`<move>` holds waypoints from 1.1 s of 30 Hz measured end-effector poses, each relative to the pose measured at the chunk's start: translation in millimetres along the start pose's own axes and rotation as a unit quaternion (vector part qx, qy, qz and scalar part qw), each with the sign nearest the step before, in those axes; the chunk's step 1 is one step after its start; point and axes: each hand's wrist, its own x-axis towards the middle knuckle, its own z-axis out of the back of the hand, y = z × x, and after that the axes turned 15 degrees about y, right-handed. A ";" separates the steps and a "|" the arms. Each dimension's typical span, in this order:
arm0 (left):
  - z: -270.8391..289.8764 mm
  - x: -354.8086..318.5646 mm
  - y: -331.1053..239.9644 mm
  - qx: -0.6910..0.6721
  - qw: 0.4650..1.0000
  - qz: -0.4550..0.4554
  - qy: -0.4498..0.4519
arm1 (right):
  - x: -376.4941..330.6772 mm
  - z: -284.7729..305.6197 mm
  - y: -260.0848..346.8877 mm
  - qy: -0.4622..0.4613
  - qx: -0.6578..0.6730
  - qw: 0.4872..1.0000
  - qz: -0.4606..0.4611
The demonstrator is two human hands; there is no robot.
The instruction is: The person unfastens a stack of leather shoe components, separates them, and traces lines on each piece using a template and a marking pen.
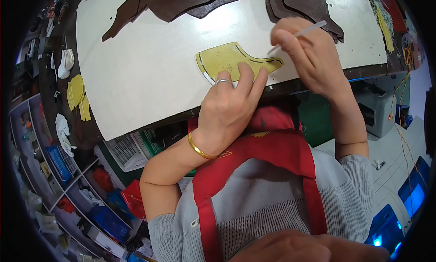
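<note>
A yellow shoe-upper template with dark slots along its edges lies near the front edge of the white work board. My left hand, with a ring and a gold bangle, rests on its lower part, fingers stretched out and pressing it down. White shows along the template's lower left edge; what lies beneath it I cannot make out. My right hand is closed on a thin, pale pen, held slantwise beside the template's narrow right end. Whether the pen's tip touches anything is unclear.
Dark brown leather pieces lie along the board's far side, with another stack at the far right. Yellow pieces and a white glove sit at the left edge. A compartmented shelf stands lower left, a grey machine right.
</note>
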 end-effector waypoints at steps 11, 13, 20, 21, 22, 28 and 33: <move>2.4 2.8 -0.1 0.016 1.000 0.018 0.010 | -31.1 -7.2 -11.1 0.015 -0.156 0.988 0.010; 3.4 3.4 0.6 0.012 1.000 0.011 0.006 | -26.4 -7.6 -9.5 0.017 -0.158 0.987 -0.007; -1.5 0.8 8.1 -0.060 0.997 -0.010 -0.049 | 13.0 -19.1 11.1 0.131 -0.108 0.975 -0.142; 0.8 0.9 12.6 -0.050 0.997 -0.008 -0.052 | 12.5 -20.1 10.5 0.124 -0.109 0.977 -0.133; 0.4 2.4 16.2 -0.064 0.996 -0.021 -0.057 | 10.8 -19.6 10.1 0.107 -0.109 0.985 -0.079; -1.0 44.9 102.0 -0.086 0.988 0.015 -0.131 | -15.8 35.6 -22.6 -0.073 0.138 0.966 -0.205; -13.1 29.8 114.2 -0.098 0.991 0.082 -0.039 | -28.0 52.3 -57.1 -0.208 -0.067 0.959 -0.181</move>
